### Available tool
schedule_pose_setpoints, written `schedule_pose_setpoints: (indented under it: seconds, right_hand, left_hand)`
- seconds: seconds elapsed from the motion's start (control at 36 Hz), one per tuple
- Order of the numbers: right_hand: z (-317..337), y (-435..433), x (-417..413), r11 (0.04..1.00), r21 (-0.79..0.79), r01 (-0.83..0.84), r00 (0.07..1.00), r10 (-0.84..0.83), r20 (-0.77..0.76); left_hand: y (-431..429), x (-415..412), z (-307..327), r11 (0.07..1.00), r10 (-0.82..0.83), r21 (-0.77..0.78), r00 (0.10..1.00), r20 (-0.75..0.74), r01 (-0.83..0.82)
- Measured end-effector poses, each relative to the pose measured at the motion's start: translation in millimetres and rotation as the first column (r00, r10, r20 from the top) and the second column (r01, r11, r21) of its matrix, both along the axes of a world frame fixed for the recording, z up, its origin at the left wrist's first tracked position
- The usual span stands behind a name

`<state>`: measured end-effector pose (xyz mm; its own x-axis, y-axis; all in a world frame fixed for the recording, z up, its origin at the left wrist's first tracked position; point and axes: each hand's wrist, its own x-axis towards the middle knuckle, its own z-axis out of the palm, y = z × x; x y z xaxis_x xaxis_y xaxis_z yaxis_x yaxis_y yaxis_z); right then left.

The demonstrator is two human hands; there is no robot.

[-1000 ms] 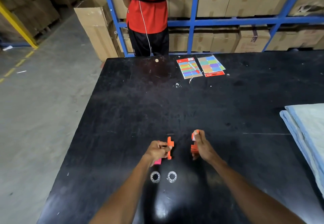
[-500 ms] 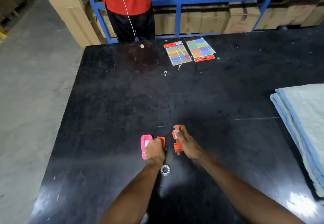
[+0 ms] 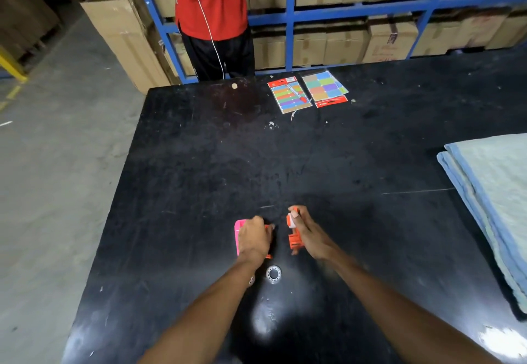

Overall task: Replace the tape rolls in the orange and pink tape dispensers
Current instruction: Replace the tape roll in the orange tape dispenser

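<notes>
My left hand (image 3: 253,238) is closed over an orange dispenser piece (image 3: 268,228), low over the black table (image 3: 228,164). The pink tape dispenser (image 3: 239,235) lies flat on the table just left of that hand, partly hidden by it. My right hand (image 3: 306,234) grips the other orange dispenser part (image 3: 293,239), which has a white label near its top and stands upright on the table. One clear tape roll (image 3: 273,273) lies flat just below my hands; a second one (image 3: 251,279) peeks out from behind my left forearm.
Two coloured sticker sheets (image 3: 288,94) (image 3: 325,88) lie at the table's far edge. A person in a red shirt (image 3: 212,1) stands behind the table by a blue rack of cardboard boxes (image 3: 342,15). A folded blue-grey blanket (image 3: 496,192) covers the right side.
My left hand lowered its orange piece beside the pink dispenser, which came into sight on the table. My right hand keeps its orange part. The camera shifted slightly.
</notes>
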<state>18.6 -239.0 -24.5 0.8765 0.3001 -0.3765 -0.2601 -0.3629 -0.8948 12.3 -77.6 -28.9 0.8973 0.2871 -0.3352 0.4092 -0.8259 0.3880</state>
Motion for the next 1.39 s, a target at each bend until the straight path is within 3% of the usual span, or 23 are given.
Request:
schedule_pose_setpoints:
  seconds: [0.08, 0.17, 0.22, 0.33, 0.61, 0.72, 0.89, 1.06, 1.39]
  right_hand:
    - [0.9, 0.9, -5.1, 0.999, 0.026, 0.026, 0.999, -0.026, -0.024]
    - [8.6, 5.3, -13.7, 1.0, 0.023, 0.009, 1.0, -0.009, 0.015]
    - [12.3, 8.1, -17.6, 1.0, 0.019, -0.009, 0.999, 0.008, 0.05]
    - [15.3, 10.9, -25.0, 0.999, -0.014, -0.029, 0.994, 0.031, 0.102]
    - [18.8, 4.6, -32.0, 0.998, 0.054, 0.015, 0.995, -0.02, 0.098]
    - [17.6, -4.4, -29.5, 0.996, 0.071, 0.046, 0.996, -0.051, 0.072]
    - [9.5, -19.9, -23.7, 0.997, -0.013, 0.071, 0.995, -0.07, 0.077]
    - [-3.9, -25.1, -11.6, 0.995, -0.002, 0.1, 0.994, -0.1, 0.034]
    - [-12.2, -32.0, -6.3, 0.995, -0.057, 0.081, 0.996, -0.078, 0.05]
  left_hand:
    - [4.1, 2.8, 11.2, 0.931, 0.067, -0.365, 0.99, 0.122, -0.018]
    - [3.0, -4.3, 36.4, 0.709, 0.025, -0.706, 0.999, 0.025, 0.0]
    - [3.9, -7.7, 40.9, 0.606, -0.037, -0.795, 0.999, -0.029, -0.001]
    - [7.7, -16.7, 44.2, 0.54, -0.056, -0.841, 0.998, -0.011, 0.021]
    - [10.6, -23.0, 51.8, 0.498, -0.06, -0.861, 0.995, 0.085, 0.104]
    - [20.9, -18.7, 50.3, 0.553, -0.028, -0.827, 0.995, 0.099, 0.098]
    - [21.5, -22.8, 26.5, 0.758, -0.082, -0.637, 0.989, 0.124, 0.143]
    - [-5.9, -35.4, -5.3, 0.851, -0.284, -0.447, 0.958, 0.048, 0.274]
    - [-43.1, -39.2, -40.3, 0.9, -0.416, -0.149, 0.909, -0.022, 0.409]
